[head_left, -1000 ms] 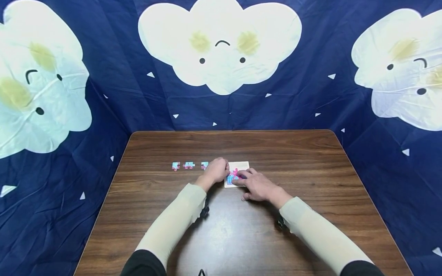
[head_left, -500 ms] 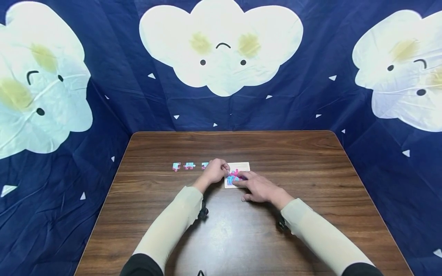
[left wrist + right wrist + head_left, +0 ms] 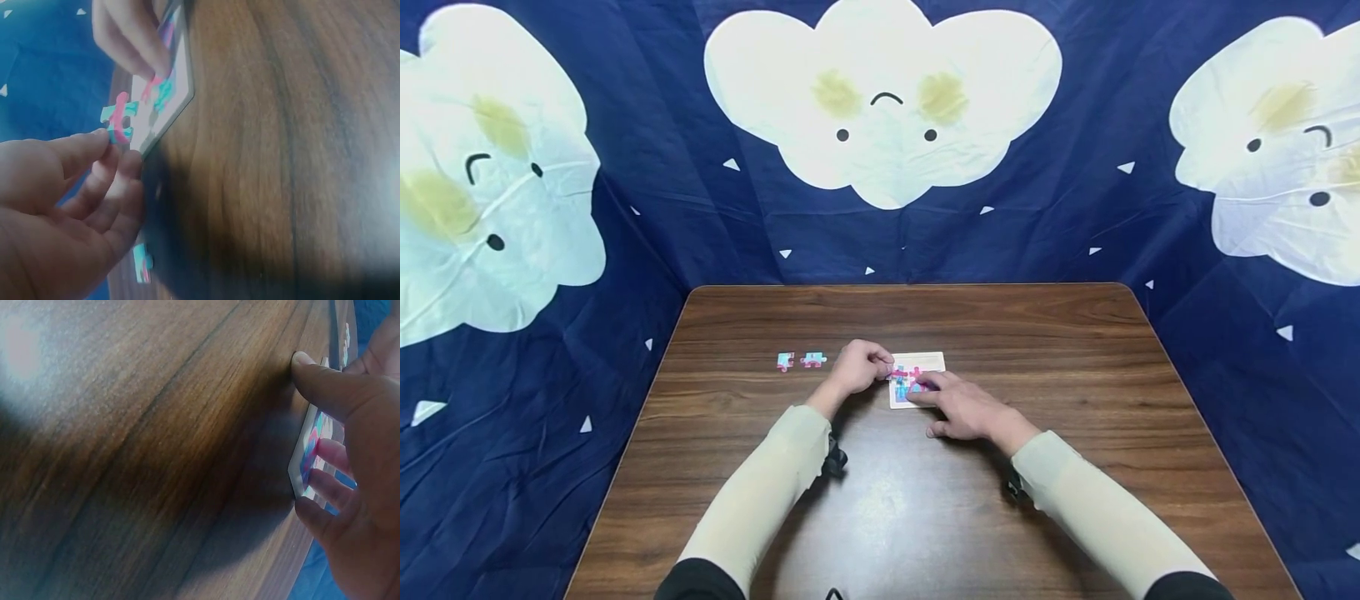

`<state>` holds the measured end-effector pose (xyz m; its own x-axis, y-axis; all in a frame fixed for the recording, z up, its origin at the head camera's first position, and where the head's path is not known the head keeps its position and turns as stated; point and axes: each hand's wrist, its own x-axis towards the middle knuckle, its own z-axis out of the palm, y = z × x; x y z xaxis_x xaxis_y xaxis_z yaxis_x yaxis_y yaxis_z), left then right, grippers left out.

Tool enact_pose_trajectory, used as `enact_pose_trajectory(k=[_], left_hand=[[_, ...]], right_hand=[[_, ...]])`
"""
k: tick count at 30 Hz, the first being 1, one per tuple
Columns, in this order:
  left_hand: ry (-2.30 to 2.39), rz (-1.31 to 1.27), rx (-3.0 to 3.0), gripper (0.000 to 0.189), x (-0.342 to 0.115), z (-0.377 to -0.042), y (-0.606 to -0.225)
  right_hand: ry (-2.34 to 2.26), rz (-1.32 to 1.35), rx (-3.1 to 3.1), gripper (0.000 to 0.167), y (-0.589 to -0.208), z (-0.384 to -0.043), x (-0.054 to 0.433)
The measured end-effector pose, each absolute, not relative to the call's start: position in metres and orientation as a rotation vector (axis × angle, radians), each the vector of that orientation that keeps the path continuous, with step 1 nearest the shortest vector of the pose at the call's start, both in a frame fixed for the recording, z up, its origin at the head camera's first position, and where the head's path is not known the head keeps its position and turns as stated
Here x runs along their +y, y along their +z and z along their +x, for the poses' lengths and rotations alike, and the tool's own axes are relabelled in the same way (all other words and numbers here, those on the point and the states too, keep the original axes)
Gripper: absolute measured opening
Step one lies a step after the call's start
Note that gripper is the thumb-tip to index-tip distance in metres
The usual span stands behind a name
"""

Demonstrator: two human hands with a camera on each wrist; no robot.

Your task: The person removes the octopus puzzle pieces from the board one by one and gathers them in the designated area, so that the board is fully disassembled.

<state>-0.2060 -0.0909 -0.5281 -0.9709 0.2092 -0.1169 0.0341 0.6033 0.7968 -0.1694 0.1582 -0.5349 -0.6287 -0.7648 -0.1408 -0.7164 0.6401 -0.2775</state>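
My left hand (image 3: 859, 368) is at the tray's left side and pinches a turquoise and pink jigsaw piece (image 3: 120, 119) between thumb and fingers, held up above the tray's edge. The pale shallow puzzle tray (image 3: 931, 360) holds joined pink and blue pieces (image 3: 901, 390) in its near part. My right hand (image 3: 964, 406) rests its fingertips on those pieces. In the right wrist view, its thumb (image 3: 319, 381) stretches out beside the tray (image 3: 299, 465). The right palm hides part of the tray's right side.
Two loose jigsaw pieces, one with a pink edge (image 3: 785, 361) and a wider one (image 3: 813, 359), lie left of the left hand. A loose piece (image 3: 142, 263) also shows below that hand in the left wrist view. The brown wooden table (image 3: 1037, 333) meets blue cloud-printed cloth behind.
My left hand has drawn slightly left, and the piece in its fingertips now shows over the tray's left edge. It now covers a third loose piece's spot. My right hand stays almost still.
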Motion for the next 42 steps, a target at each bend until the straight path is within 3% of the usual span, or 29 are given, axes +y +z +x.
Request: enact_pose_trajectory(k=[9,21,35,42], left_hand=[[1.671,0.051,2.406,0.014,-0.122,-0.198,-0.524],[1.730,-0.086,2.457,0.018,-0.197,-0.178,-0.522],[1.607,-0.242,2.551,0.019,-0.259,-0.154,-0.534],[1.233,-0.199,2.821,0.013,-0.267,-0.153,-0.540]], right_hand=[[-0.313,-1.226,2.625,0.067,-0.535,-0.168,0.160],[-0.301,-1.227,2.629,0.067,-0.538,-0.170,0.163],[-0.302,-1.198,2.629,0.065,-0.539,-0.169,0.164],[-0.316,-1.155,2.627,0.065,-0.540,-0.167,0.161]])
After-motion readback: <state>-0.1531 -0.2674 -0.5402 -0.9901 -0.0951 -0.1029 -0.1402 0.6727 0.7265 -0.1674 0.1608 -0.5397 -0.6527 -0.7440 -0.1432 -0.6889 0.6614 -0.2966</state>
